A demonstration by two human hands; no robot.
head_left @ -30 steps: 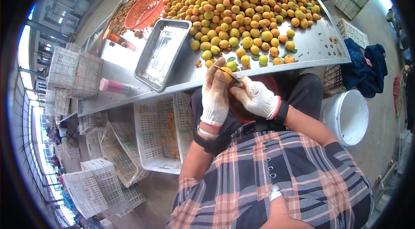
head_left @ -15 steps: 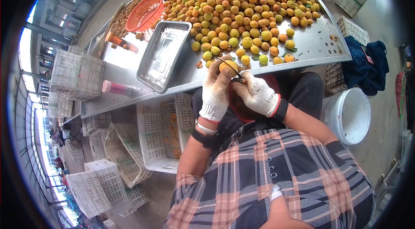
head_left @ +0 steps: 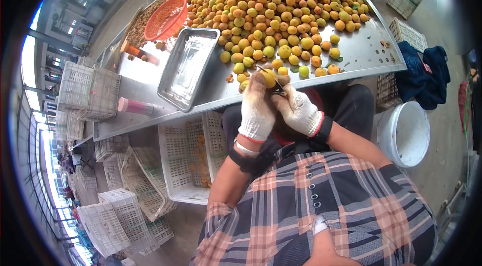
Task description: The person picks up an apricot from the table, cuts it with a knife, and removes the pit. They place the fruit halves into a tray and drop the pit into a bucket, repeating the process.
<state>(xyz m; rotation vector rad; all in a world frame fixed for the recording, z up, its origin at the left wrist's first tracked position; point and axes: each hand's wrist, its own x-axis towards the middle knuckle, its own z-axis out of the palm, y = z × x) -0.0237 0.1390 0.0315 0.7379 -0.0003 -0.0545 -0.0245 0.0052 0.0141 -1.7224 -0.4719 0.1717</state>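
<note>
My left hand (head_left: 257, 108), in a white glove with stained brown fingers, is closed on a yellow-orange fruit (head_left: 269, 79) just off the table's near edge. My right hand (head_left: 296, 108), gloved the same way, is closed around a small dark knife (head_left: 277, 84) whose thin blade lies against that fruit. Both hands touch or nearly touch at the fruit. Beyond them, a large heap of yellow and orange fruit (head_left: 281, 10) covers much of the metal table (head_left: 351, 70).
An empty metal tray (head_left: 186, 72), a red-orange basket (head_left: 165, 18) and a pink-lidded jar (head_left: 135, 105) stand on the table's left part. White crates (head_left: 188, 193) are below at left. A white bucket (head_left: 409, 135) and dark cloth (head_left: 424, 72) are at right.
My left hand has shifted slightly right and turned, bringing its fingers closer to my right hand. The fruit has moved slightly, and the knife's blade is still against it.
</note>
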